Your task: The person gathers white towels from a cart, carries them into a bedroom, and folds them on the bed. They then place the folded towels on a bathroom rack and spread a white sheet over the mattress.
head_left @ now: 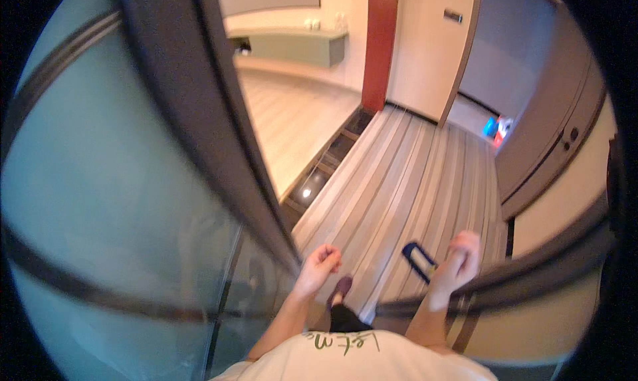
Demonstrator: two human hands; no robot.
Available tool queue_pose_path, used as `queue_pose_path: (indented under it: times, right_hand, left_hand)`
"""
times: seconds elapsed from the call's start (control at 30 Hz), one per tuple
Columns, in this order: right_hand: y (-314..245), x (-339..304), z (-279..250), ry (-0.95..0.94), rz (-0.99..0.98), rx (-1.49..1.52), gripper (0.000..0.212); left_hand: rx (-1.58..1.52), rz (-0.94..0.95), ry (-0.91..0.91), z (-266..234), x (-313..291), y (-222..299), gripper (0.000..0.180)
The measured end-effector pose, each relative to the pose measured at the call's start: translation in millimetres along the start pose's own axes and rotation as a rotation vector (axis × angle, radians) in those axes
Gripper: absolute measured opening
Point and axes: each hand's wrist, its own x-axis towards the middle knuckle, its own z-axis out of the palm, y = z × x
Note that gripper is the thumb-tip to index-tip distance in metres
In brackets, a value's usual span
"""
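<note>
My left hand (321, 268) hangs ahead of my body with its fingers curled in, beside the dark frame of a glass door panel. Nothing shows in it. My right hand (461, 258) is raised on the other side, closed like a fist and slightly blurred; its palm side is hidden. Just left of my right wrist is a dark blue elongated loop (413, 255) with a pale middle. I cannot tell whether it hangs from that hand or lies on the floor. One foot in a dark purple shoe (341, 287) steps on the striped floor.
Large glass panels (126, 188) in dark frames stand close on my left. Ahead runs a striped floor (399, 175), with a dark tiled strip (316, 178) along its left. A grey door (555, 131) is on the right. Blue and red things (495, 128) lie by the far doorway.
</note>
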Motion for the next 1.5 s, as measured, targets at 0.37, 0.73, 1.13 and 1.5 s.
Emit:
queue_pose_path:
  times: [0.37, 0.73, 1.13, 1.5]
  right_hand:
    - [124.6, 117.0, 146.9, -0.318, 0.044, 0.114, 0.009]
    - [373.1, 125.6, 314.5, -0.776, 0.670, -0.091, 0.010]
    - [706.0, 24.8, 629.6, -1.497, 1.155, -0.428, 0.016]
    - [916.9, 4.9, 1012.1, -1.661, 1.158, -0.437, 0.017]
  left_hand:
    - [0.497, 0.223, -0.043, 13.4, 395.3, 72.7, 0.008]
    - [0.369, 0.218, 0.378, -146.3, 649.8, 118.4, 0.013]
    - [0.369, 0.107, 0.269, -244.6, 769.5, 163.8, 0.008]
    - [0.245, 0.009, 0.729, -405.3, 926.9, 271.3, 0.019]
